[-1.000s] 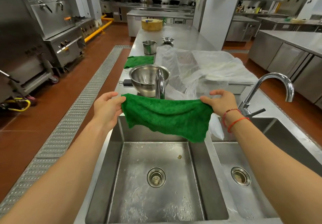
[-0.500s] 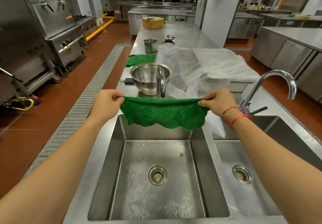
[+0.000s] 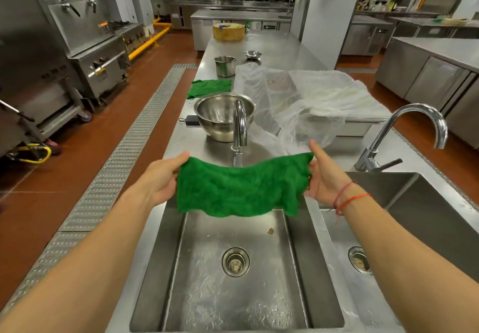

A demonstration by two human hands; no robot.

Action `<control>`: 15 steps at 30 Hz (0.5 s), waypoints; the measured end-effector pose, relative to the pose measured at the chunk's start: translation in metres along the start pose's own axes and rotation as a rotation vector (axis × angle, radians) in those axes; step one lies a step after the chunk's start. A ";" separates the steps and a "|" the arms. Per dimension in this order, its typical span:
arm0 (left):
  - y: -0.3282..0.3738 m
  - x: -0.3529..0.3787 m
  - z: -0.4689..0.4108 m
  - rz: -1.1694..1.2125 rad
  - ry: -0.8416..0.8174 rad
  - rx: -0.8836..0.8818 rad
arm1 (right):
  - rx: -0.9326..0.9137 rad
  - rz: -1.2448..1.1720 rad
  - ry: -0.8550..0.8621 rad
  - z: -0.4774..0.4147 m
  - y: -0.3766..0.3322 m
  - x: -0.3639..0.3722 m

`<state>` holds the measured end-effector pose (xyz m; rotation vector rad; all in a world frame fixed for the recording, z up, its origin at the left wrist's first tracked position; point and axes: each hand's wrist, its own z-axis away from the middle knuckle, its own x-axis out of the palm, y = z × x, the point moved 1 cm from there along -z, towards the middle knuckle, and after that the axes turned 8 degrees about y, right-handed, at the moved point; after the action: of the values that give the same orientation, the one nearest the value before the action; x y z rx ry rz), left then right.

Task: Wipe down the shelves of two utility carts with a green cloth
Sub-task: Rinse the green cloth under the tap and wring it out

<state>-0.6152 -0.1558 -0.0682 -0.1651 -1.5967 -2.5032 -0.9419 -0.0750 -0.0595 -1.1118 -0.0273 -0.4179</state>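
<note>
While the green cloth (image 3: 241,187) is hanging spread above the left sink basin (image 3: 160,268), just at six o'clock of the tap (image 3: 239,125), the left hand (image 3: 163,177) is pinching its nine o'clock edge. The right hand (image 3: 324,179) is pinching its three o'clock edge, thumb raised. By my judgement the wiping is not yet beginning: no cart shelf is being touched, so both carts are waiting.

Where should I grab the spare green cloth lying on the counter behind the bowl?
Pinch the spare green cloth by its left corner, probably from the aisle side: it lies flat at the counter edge, while the steel bowl and pot crowd its other sides.
</note>
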 end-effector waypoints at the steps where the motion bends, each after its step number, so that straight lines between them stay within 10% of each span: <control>1: -0.004 -0.002 0.002 0.008 -0.043 -0.053 | 0.050 0.008 -0.070 0.003 0.009 0.001; 15: -0.003 -0.015 0.014 -0.499 0.047 0.154 | 0.133 0.438 0.032 -0.011 0.024 0.003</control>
<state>-0.6010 -0.1409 -0.0683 0.3536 -2.0029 -2.6757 -0.9333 -0.0768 -0.0849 -0.9471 0.2106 -0.0405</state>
